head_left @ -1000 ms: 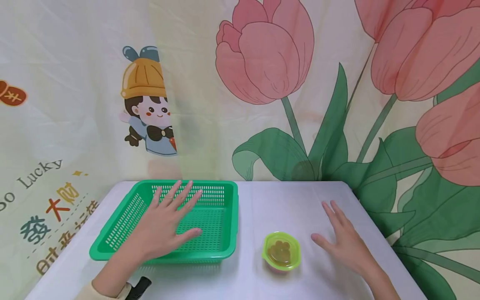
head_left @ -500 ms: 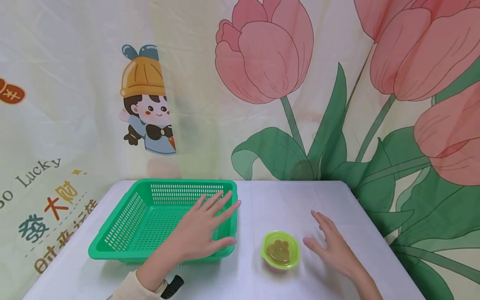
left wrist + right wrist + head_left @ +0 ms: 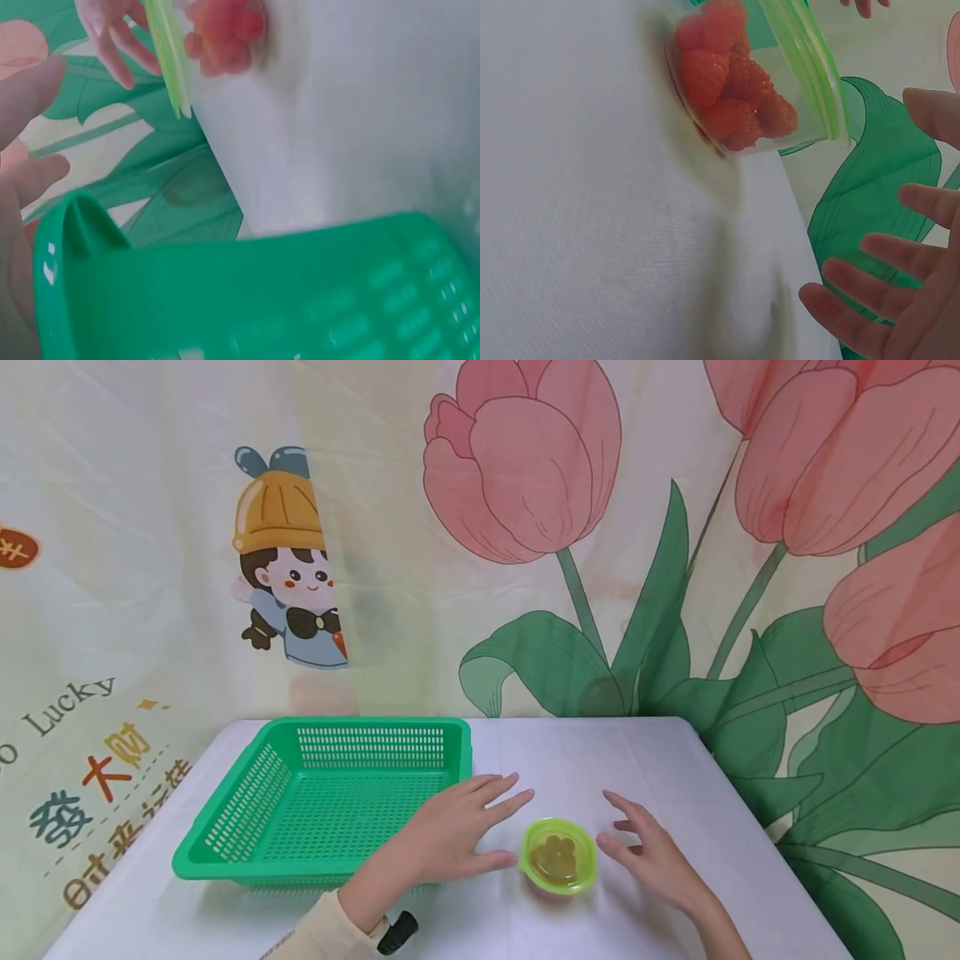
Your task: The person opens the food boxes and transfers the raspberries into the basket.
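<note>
A small clear plastic tub with a lime-green lid stands on the white-covered table. Red raspberries fill part of it, as the right wrist view shows through its wall. My left hand hovers just left of the tub, fingers spread and apart from it. On the tub's other side my right hand hangs with fingers loosely bent, also not touching it. Both hands hold nothing. Behind my left forearm sits a green plastic basket, its front right corner partly hidden.
The white tablecloth reaches back to a hanging cloth printed with tulips and a cartoon child. In the left wrist view the basket's rim lies close to the left hand.
My left hand has moved right, from over the basket to beside the tub. My right hand has come in leftward, closer to the tub. Tub and basket stay put.
</note>
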Available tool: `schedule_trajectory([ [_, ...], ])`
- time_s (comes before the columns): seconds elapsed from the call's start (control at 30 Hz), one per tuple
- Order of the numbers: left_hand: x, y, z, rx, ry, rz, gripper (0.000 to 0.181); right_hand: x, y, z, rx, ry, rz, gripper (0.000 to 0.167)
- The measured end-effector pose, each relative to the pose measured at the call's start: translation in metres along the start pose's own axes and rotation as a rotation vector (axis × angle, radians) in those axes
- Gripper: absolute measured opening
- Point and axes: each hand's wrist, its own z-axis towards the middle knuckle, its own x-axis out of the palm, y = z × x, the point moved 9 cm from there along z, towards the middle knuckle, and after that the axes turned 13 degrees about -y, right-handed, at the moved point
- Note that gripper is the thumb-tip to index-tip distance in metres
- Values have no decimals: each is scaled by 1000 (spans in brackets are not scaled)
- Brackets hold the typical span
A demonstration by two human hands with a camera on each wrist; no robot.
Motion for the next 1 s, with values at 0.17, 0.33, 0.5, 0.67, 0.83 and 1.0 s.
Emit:
schedule_trajectory([
  [0.17,9,-7,8,-6,34,-69,79,6,-3,-1,29,17,39,70],
  [0.33,20,-12,12,-20,54,-159,78,11,-5,-3,60,46,102,65],
  [0.5,31,-13,14,-53,81,-240,72,15,-5,-4,81,88,174,62],
  [0.67,36,-15,16,-34,87,-280,60,19,-5,-4,79,124,188,59],
  [0.83,37,-20,21,10,84,-301,53,22,-5,-5,53,157,196,51],
  [1.0,39,-24,22,34,87,-283,49,25,-5,-7,47,203,256,45],
])
